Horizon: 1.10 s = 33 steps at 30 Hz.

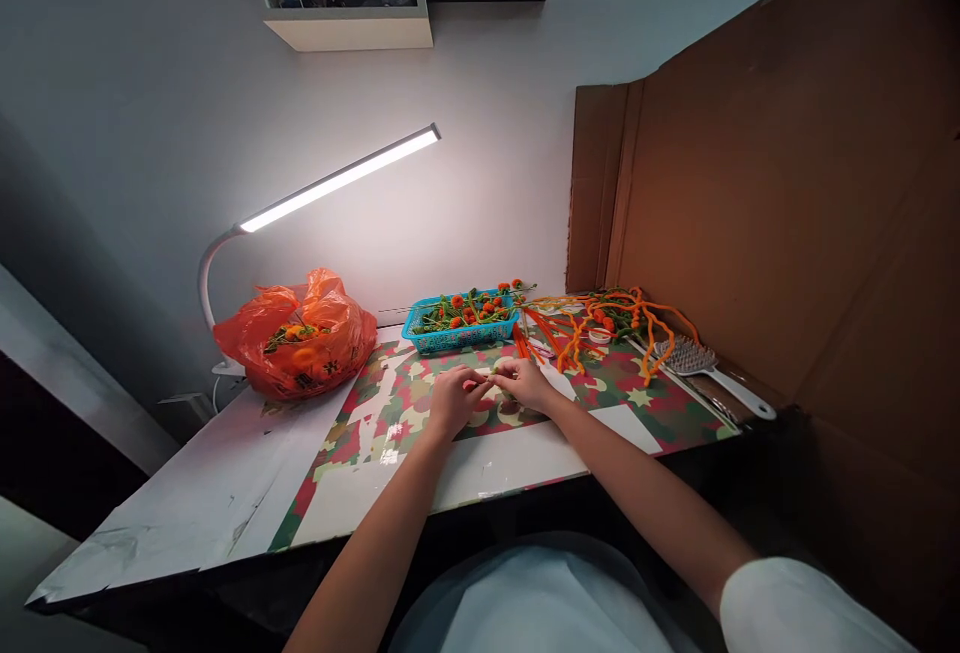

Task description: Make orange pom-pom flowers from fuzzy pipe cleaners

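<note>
Over the patterned table top, my left hand [454, 399] and my right hand [526, 385] meet fingertip to fingertip. Both are closed in a pinch around something small, which the fingers mostly hide; a bit of green shows there. Just beyond them is a blue plastic basket [459, 338], heaped with orange flower heads [469, 314] on green stems. To the right of my right hand lie straight orange strips [551, 331] and loose, fuzzy orange cords [574, 345].
An orange plastic bag [341, 348] holding more flowers stands at the left, beside a lit desk lamp [341, 178]. A hairbrush [739, 391] lies near the table's right edge. Tall cardboard [765, 183] walls off the right side. A cabinet [352, 31] hangs above.
</note>
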{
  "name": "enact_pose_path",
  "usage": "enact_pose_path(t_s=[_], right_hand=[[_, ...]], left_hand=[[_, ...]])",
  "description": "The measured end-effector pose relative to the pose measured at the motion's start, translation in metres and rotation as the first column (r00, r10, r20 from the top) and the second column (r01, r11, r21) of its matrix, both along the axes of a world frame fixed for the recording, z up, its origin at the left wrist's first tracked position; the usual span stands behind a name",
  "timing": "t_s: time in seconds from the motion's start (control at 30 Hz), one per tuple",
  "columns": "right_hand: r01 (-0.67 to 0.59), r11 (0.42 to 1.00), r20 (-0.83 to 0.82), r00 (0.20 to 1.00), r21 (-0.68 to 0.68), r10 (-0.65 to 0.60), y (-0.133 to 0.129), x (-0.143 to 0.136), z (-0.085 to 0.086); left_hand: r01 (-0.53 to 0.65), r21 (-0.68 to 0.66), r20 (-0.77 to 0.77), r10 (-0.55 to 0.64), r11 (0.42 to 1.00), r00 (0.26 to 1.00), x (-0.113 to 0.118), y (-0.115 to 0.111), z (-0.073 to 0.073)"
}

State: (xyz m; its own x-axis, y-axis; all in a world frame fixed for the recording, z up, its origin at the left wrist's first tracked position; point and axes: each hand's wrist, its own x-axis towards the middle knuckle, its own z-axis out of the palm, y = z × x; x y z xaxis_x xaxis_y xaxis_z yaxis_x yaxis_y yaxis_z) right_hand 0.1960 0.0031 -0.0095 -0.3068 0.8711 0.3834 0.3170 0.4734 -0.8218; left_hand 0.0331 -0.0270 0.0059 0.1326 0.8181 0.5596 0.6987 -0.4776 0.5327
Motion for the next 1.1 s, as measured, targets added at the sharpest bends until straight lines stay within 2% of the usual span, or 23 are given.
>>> enact_pose_path(t_s=[0.13, 0.27, 0.4, 0.47, 0.5, 0.53, 0.6, 0.67, 0.73, 0.83, 1.0, 1.1], right_hand=[[0.003, 0.999, 0.021, 1.0, 0.035, -0.003, -0.001, 0.002, 0.001], [-0.015, 0.998, 0.011, 1.0, 0.06, 0.014, -0.001, 0.003, 0.002], [-0.042, 0.998, -0.022, 0.999, 0.036, 0.043, 0.0, 0.003, 0.0], [-0.059, 0.998, -0.038, 0.997, 0.026, 0.06, 0.001, 0.002, 0.0], [-0.061, 0.998, -0.044, 0.997, 0.022, 0.062, 0.001, 0.002, 0.0], [-0.057, 0.998, -0.048, 0.997, 0.019, 0.058, 0.002, 0.002, -0.001], [-0.027, 1.0, -0.052, 0.998, 0.015, 0.028, 0.002, 0.001, -0.001], [0.01, 1.0, -0.063, 0.998, 0.01, -0.01, 0.003, 0.001, -0.003], [0.034, 0.999, -0.082, 0.996, 0.0, -0.033, 0.004, 0.0, -0.005], [0.034, 0.999, -0.095, 0.995, -0.03, -0.037, 0.004, -0.002, -0.008], [0.029, 0.999, -0.068, 0.997, -0.021, -0.03, 0.003, -0.004, -0.008], [0.018, 1.0, -0.065, 0.998, -0.005, -0.019, 0.002, -0.002, -0.006]], left_hand=[[0.008, -0.025, -0.059, -0.01, 1.0, 0.998, -0.003, 0.002, 0.0], [0.139, -0.174, 0.06, -0.13, 0.975, 0.99, -0.005, 0.002, 0.001], [0.365, -0.383, 0.286, -0.266, 0.849, 0.92, -0.01, 0.005, 0.0], [0.445, -0.419, 0.364, -0.303, 0.791, 0.881, -0.011, 0.006, -0.001], [0.46, -0.422, 0.379, -0.309, 0.781, 0.873, -0.011, 0.007, -0.001], [0.452, -0.415, 0.373, -0.306, 0.79, 0.876, -0.01, 0.007, -0.001], [0.375, -0.359, 0.304, -0.273, 0.855, 0.913, -0.008, 0.005, -0.001], [0.248, -0.241, 0.209, -0.199, 0.938, 0.957, -0.004, 0.002, 0.0], [0.152, -0.12, 0.151, -0.133, 0.981, 0.98, -0.001, -0.001, 0.001], [0.102, -0.058, 0.142, -0.093, 0.993, 0.986, 0.002, -0.005, 0.004], [0.064, -0.097, 0.183, -0.045, 0.993, 0.982, 0.002, -0.007, 0.006], [0.09, -0.108, 0.196, -0.068, 0.99, 0.978, 0.0, -0.006, 0.005]])
